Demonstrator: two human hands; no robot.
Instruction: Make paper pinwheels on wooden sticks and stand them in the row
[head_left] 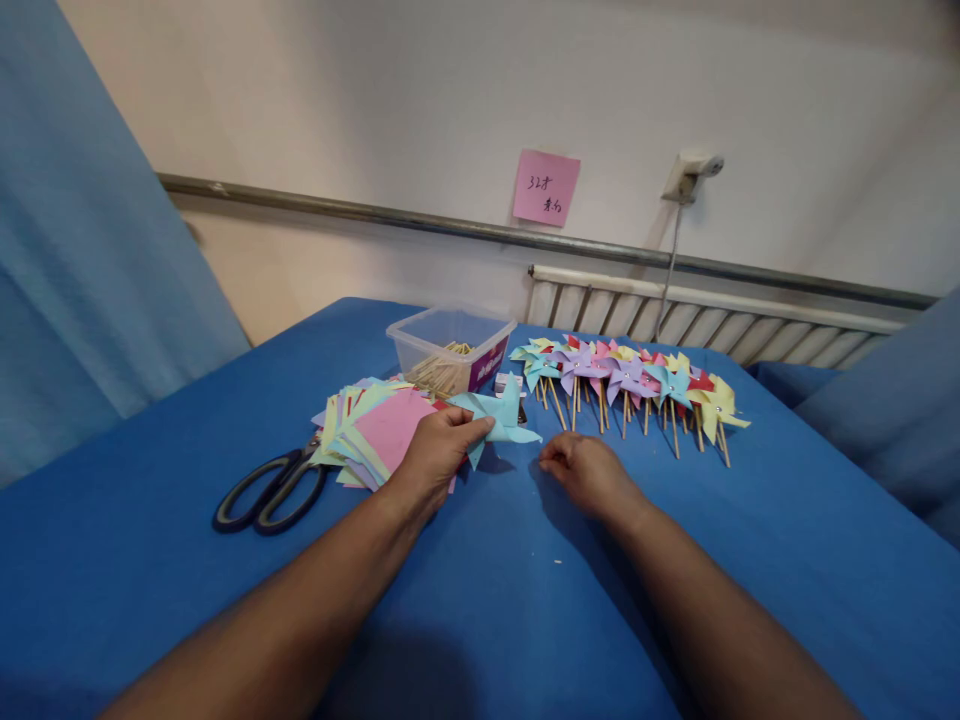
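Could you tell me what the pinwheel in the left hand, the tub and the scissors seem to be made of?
Pinwheel: thin matte light-blue paper, folded into points. Tub: clear, slightly cloudy plastic, since the sticks inside show through. Scissors: black glossy handles, probably plastic; the blades are mostly hidden under paper, likely metal.

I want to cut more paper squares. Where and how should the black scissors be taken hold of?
Take the scissors by the two black handle loops, which lie toward the person, coming from the near left. The blades point away and are tucked under the paper stack, beside the left hand.
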